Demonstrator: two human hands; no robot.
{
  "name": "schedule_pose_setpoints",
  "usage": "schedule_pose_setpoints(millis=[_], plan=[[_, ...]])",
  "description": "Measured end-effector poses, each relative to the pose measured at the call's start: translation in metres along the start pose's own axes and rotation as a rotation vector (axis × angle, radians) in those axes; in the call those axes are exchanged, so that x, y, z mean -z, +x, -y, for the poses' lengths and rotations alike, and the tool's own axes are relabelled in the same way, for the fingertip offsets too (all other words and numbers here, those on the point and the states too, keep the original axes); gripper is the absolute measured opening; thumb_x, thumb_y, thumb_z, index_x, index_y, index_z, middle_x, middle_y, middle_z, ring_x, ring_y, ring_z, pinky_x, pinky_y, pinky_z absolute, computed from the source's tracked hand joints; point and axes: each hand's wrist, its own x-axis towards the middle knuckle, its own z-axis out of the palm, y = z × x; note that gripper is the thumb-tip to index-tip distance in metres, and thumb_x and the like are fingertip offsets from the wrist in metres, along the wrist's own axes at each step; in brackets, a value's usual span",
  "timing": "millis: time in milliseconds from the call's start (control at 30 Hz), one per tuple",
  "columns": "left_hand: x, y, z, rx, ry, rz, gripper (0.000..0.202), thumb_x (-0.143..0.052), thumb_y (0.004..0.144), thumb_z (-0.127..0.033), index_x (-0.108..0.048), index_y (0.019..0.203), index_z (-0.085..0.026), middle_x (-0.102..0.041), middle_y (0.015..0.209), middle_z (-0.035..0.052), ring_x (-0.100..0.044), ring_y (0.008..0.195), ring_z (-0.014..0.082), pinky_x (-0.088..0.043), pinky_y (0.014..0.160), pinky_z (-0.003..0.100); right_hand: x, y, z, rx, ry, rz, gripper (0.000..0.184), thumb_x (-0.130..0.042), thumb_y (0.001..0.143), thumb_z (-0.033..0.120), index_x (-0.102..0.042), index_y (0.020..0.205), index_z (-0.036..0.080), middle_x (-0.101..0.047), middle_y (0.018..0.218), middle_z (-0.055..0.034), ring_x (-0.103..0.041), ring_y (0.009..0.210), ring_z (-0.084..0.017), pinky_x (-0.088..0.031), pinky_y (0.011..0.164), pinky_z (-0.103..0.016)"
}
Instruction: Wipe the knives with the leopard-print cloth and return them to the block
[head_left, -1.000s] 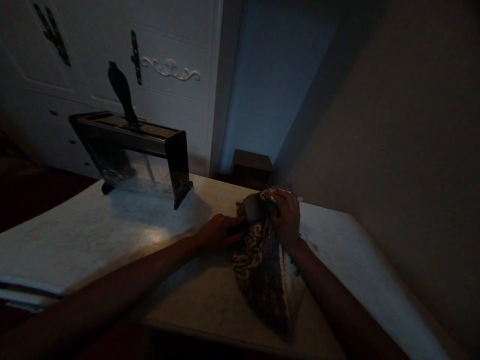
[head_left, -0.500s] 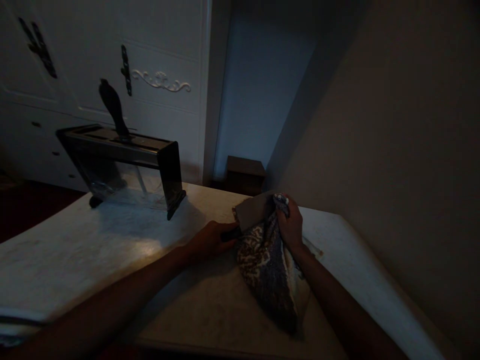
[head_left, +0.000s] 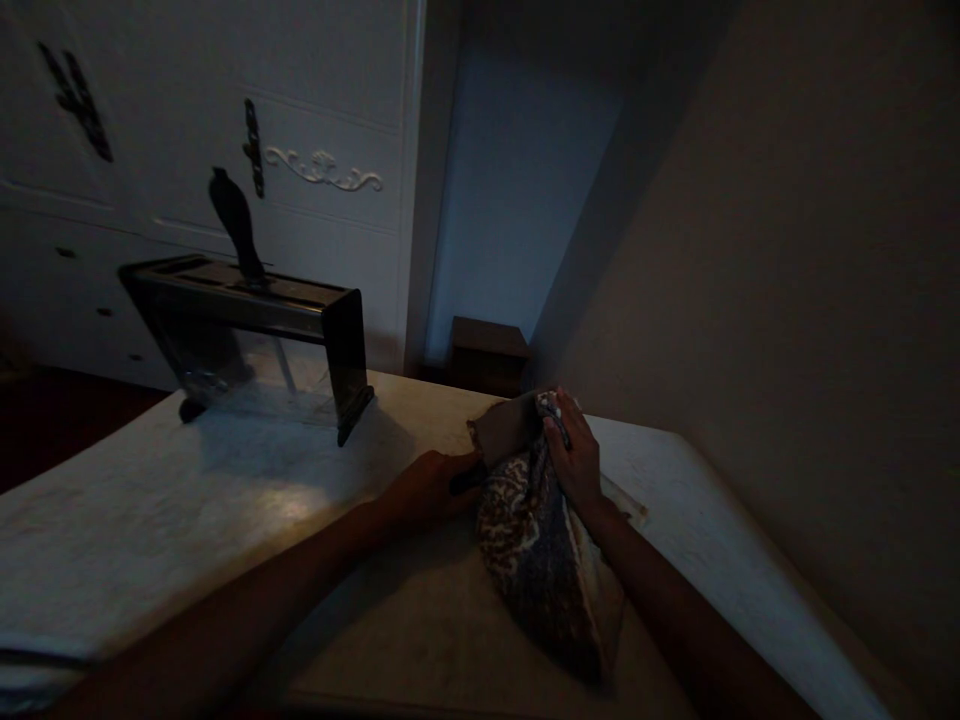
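Note:
My left hand (head_left: 433,485) is closed round the dark handle of a cleaver (head_left: 504,432), whose broad blade points away to the right. My right hand (head_left: 576,455) grips a patterned brown and white cloth (head_left: 517,530) bunched over the blade's far end. The rest of the cloth hangs down toward the table's near edge. Dim light hides the fingertips of my left hand and the part of the blade beneath the cloth.
A black knife block (head_left: 247,300) with clear sides stands on the pale marbled table (head_left: 150,500) at the left, one dark handle (head_left: 236,225) rising from it. Behind are white cabinets (head_left: 322,120) and a small brown box-like piece (head_left: 489,345). A wall (head_left: 787,300) borders the right.
My right hand has shifted slightly left along the blade with the cloth, its fingers now straighter. My left hand still holds the cleaver in nearly the same place.

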Motion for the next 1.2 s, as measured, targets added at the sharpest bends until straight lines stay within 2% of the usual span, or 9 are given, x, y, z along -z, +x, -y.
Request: schedule_pose_setpoints(millis=[100,233,333,467,667,833,967,1200], plan=[[-0.002,0.0,0.0,-0.02,0.041,0.004,0.045,-0.053,0.086,-0.037,-0.057,0.128,-0.019,-0.072,0.099,0.0094,-0.067,0.081,0.0205,-0.044,0.07,0.027,-0.003,-0.001,0.011,0.165,-0.027,0.075,0.046,-0.049,0.094,0.027,-0.047,0.14,0.023,-0.046,0.145,-0.0091,-0.039,0.137,-0.022,-0.034,0.113,-0.047],[-0.002,0.0,-0.002,-0.015,0.062,0.013,0.043,-0.052,0.086,-0.035,-0.058,0.125,-0.018,-0.072,0.094,0.0101,-0.067,0.075,0.0214,-0.043,0.066,0.027,-0.007,-0.003,0.031,0.356,-0.027,0.209,0.057,-0.051,0.093,0.022,-0.034,0.147,0.026,-0.042,0.148,-0.0082,-0.035,0.14,-0.022,-0.034,0.113,-0.05],[-0.002,0.0,-0.004,0.001,0.094,0.016,0.043,-0.053,0.085,-0.034,-0.059,0.124,-0.016,-0.072,0.089,0.0104,-0.066,0.072,0.022,-0.041,0.063,0.027,-0.009,-0.004,0.042,0.442,-0.015,0.276,0.062,-0.053,0.092,0.021,-0.029,0.149,0.026,-0.041,0.148,-0.0095,-0.034,0.14,-0.023,-0.035,0.112,-0.052],[-0.001,0.001,-0.006,0.008,0.094,0.021,0.041,-0.054,0.084,-0.032,-0.059,0.122,-0.016,-0.071,0.087,0.0096,-0.065,0.07,0.0208,-0.041,0.063,0.027,-0.012,-0.003,0.041,0.485,-0.022,0.319,0.062,-0.05,0.093,0.02,-0.028,0.15,0.027,-0.04,0.149,-0.0085,-0.033,0.14,-0.024,-0.035,0.113,-0.052],[-0.001,0.0,-0.004,-0.014,0.095,0.019,0.045,-0.052,0.086,-0.036,-0.058,0.126,-0.017,-0.072,0.09,0.0115,-0.066,0.074,0.0227,-0.043,0.065,0.028,-0.015,0.006,0.027,0.374,-0.103,0.263,0.06,-0.043,0.096,0.02,-0.022,0.151,0.025,-0.033,0.152,-0.0089,-0.024,0.144,-0.022,-0.027,0.116,-0.053],[0.0,0.001,-0.001,-0.03,0.063,0.034,0.05,-0.053,0.086,-0.037,-0.056,0.131,-0.017,-0.072,0.096,0.0119,-0.067,0.075,0.0215,-0.044,0.066,0.027,-0.009,0.012,0.011,0.203,-0.162,0.138,0.051,-0.041,0.097,0.032,-0.034,0.147,0.022,-0.039,0.149,-0.0108,-0.028,0.143,-0.021,-0.027,0.115,-0.052],[0.001,0.001,0.0,-0.055,0.001,0.043,0.048,-0.054,0.086,-0.034,-0.056,0.132,-0.019,-0.073,0.097,0.0093,-0.066,0.074,0.0188,-0.043,0.066,0.025,-0.003,0.013,0.001,0.081,-0.162,0.131,0.05,-0.037,0.098,0.037,-0.038,0.145,0.021,-0.04,0.149,-0.011,-0.03,0.142,-0.021,-0.026,0.115,-0.051],[0.007,0.001,-0.005,-0.019,-0.094,0.041,0.045,-0.055,0.085,-0.035,-0.061,0.126,-0.018,-0.073,0.094,0.0058,-0.065,0.074,0.0173,-0.043,0.067,0.024,0.0,0.01,-0.004,-0.134,-0.014,0.056,0.051,-0.038,0.096,0.044,-0.046,0.139,0.018,-0.043,0.147,-0.0131,-0.038,0.137,-0.022,-0.03,0.113,-0.046]])
